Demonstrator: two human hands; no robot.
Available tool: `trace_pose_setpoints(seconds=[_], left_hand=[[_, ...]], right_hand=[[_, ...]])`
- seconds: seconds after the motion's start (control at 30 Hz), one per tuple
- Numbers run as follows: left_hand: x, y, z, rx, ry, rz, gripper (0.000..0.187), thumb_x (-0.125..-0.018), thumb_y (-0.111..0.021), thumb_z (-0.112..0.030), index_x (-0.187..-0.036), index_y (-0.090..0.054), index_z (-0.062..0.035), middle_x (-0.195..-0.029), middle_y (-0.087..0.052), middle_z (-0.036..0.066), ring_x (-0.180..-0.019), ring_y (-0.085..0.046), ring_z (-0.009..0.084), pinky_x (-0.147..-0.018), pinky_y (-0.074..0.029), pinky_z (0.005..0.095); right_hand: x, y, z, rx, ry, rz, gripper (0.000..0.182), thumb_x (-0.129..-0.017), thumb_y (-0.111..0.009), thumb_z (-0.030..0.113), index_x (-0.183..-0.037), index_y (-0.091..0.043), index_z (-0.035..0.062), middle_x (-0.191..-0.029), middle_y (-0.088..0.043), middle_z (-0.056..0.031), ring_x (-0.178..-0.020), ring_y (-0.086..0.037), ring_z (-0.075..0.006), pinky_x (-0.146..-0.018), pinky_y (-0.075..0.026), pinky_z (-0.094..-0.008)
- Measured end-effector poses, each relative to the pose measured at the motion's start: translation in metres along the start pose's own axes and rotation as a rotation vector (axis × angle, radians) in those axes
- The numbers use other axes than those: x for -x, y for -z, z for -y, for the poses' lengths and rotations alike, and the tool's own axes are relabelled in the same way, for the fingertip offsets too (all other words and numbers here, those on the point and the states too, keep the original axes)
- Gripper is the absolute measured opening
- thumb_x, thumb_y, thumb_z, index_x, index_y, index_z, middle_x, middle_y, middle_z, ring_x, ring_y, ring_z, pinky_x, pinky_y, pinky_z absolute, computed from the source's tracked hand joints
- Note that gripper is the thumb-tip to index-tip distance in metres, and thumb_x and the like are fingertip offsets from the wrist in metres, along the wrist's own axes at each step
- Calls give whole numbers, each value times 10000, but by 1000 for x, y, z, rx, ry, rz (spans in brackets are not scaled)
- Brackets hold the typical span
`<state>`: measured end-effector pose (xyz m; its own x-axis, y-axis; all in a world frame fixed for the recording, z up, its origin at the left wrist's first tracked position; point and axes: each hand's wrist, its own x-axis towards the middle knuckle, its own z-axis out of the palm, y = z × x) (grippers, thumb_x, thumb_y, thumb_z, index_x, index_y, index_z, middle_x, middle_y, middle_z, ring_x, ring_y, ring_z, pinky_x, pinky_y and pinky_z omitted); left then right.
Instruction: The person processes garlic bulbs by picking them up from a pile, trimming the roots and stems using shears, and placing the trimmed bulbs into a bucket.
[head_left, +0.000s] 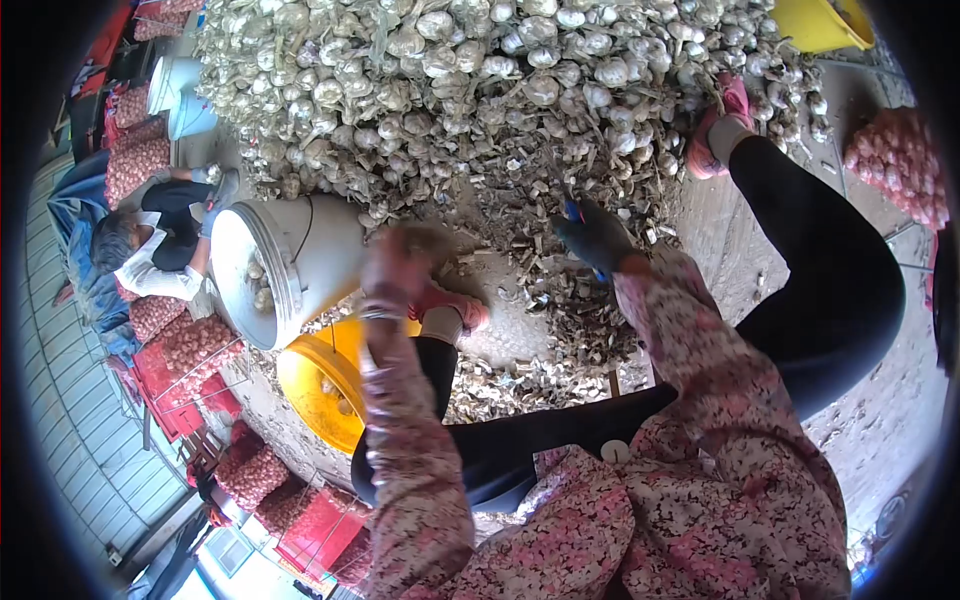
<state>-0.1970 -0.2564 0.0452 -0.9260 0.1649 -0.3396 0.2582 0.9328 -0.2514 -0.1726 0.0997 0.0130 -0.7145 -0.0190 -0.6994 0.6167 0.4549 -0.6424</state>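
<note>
A large heap of garlic bulbs (420, 90) fills the top of the view, with dry trimmings (555, 290) scattered below it. My right hand (597, 237), in a dark glove, is closed round a blue-handled tool (573, 211) over the trimmings. Motion smears my left hand (400, 268), so its fingers and anything in them cannot be made out. It is near the right side of a white bucket (325, 245) lying tipped with a few bulbs inside. Below that bucket, a yellow bucket (320, 385) also holds a few bulbs.
My legs spread to both sides, with pink shoes (706, 145) by the heap. Another person (155, 235) sits at the left among filled red net bags (195, 345). A bag of garlic (895, 165) stands at right; another yellow bucket (820, 22) is at top right.
</note>
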Motion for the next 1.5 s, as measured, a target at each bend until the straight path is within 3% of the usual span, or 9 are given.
trace_pose_setpoints(seconds=[0.2, 0.37, 0.43, 0.63, 0.73, 0.93, 1.13, 1.27, 1.5], left_hand=[[5, -87, -163, 1356, 245, 227, 570, -855, -653, -370, -1267, -526, 4, -1253, -561, 238, -1168, -544, 333, -981, -430, 377], [5, -131, -188, 1452, 392, 361, 534, -897, -578, -440, -1209, -584, -7, -1071, -667, 196, -976, -659, 299, -838, -502, 393], [3, -54, -186, 2128, 677, 395, 493, -905, -561, -507, -1145, -628, -82, -918, -674, 73, -678, -614, 160, -584, -499, 348], [-15, 15, -161, 2940, 499, 552, 688, -767, -527, -765, -1013, -621, -130, -778, -614, 2, -471, -412, 91, -466, -331, 251], [-14, 24, -168, 2971, 107, 637, 628, -740, -555, -772, -896, -606, -166, -731, -577, -35, -466, -399, 59, -470, -321, 240], [37, 47, -201, 2934, 92, 651, 521, -846, -527, -654, -905, -617, -144, -767, -630, -16, -552, -528, 95, -537, -402, 275], [84, 45, -199, 2621, 546, 5, 572, -868, -510, -636, -1138, -575, -136, -1044, -645, 70, -925, -654, 219, -769, -518, 374], [106, 20, -188, 2336, 541, -232, 456, -803, -763, -139, -1184, -520, -76, -1054, -626, 109, -904, -667, 222, -755, -576, 323], [102, 15, -201, 1855, 309, -420, 634, -699, -725, 72, -1247, -429, -44, -1187, -528, 91, -1091, -558, 187, -920, -494, 309]], right_hand=[[-85, 4, 52, 223, 3, 151, 524, -835, -531, 503, -1034, -658, 34, -1028, -663, -232, -961, -642, -362, -867, -488, -407], [-124, -6, 69, 270, 35, 41, 548, -832, -513, 525, -1008, -680, 34, -1001, -668, -229, -916, -655, -360, -820, -503, -420], [-126, -9, 60, 310, 52, -31, 566, -827, -518, 558, -910, -700, 29, -863, -690, -203, -847, -667, -358, -767, -510, -439], [10, 12, 41, 265, 269, 50, 471, -839, -607, 512, -882, -656, 45, -755, -660, -165, -720, -653, -315, -691, -501, -405], [76, 9, 16, 205, 408, -2, 396, -841, -649, 420, -992, -624, 55, -825, -668, -173, -775, -659, -328, -706, -511, -410], [115, 1, -24, 179, 506, -127, 350, -841, -669, 331, -1028, -604, 43, -852, -669, -176, -786, -660, -338, -700, -516, -410], [111, 9, -47, -99, 252, 58, 331, -879, -626, 366, -927, -638, 38, -715, -661, -124, -682, -652, -253, -655, -507, -378], [132, 13, -37, -11, 522, -6, 298, -875, -659, 302, -952, -612, 18, -726, -619, -119, -655, -592, -232, -641, -486, -363], [132, 10, -29, 622, 785, -183, 569, -729, -740, 316, -1165, -522, 23, -880, -617, -141, -817, -609, -317, -744, -464, -438]])
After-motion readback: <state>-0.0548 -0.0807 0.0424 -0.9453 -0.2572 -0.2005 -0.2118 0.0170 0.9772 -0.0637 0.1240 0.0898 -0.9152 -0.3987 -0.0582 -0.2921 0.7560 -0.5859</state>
